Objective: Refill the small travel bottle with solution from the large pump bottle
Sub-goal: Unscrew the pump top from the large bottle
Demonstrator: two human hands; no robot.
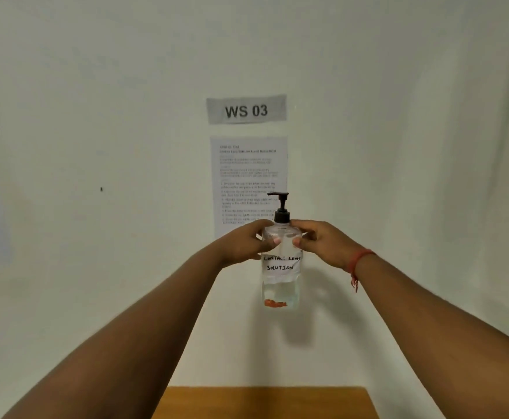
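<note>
The large pump bottle (pixel 281 267) is being held upright in the air in front of a pale wall, well above the wooden bench (pixel 265 402), whose far edge is showing at the bottom of the view. Nothing is carrying the bottle but the two hands. It is a clear plastic bottle with a black pump head (pixel 281 207) whose spout is pointing to the left. A white handwritten label (pixel 281 266) across its middle is reading "CONTACT LENS SOLUTION". The clear liquid inside is filling only the lower part, its surface lying just under the label, and an orange mark is showing near the bottom of the bottle.

The left hand (pixel 244 243) is gripping the bottle's shoulder from the left, fingers curled behind it and the thumb pressing on the front. The right hand (pixel 319 241) is gripping the same shoulder from the right, fingers wrapping up near the black collar and the thumb lying on the front. A red thread bracelet (pixel 357 263) is circling the right wrist, its loose end hanging down.

On the wall behind, a grey sign (pixel 246 109) is reading "WS 03", and a printed instruction sheet (pixel 248 182) is hanging just below it, its text too blurred to read.
</note>
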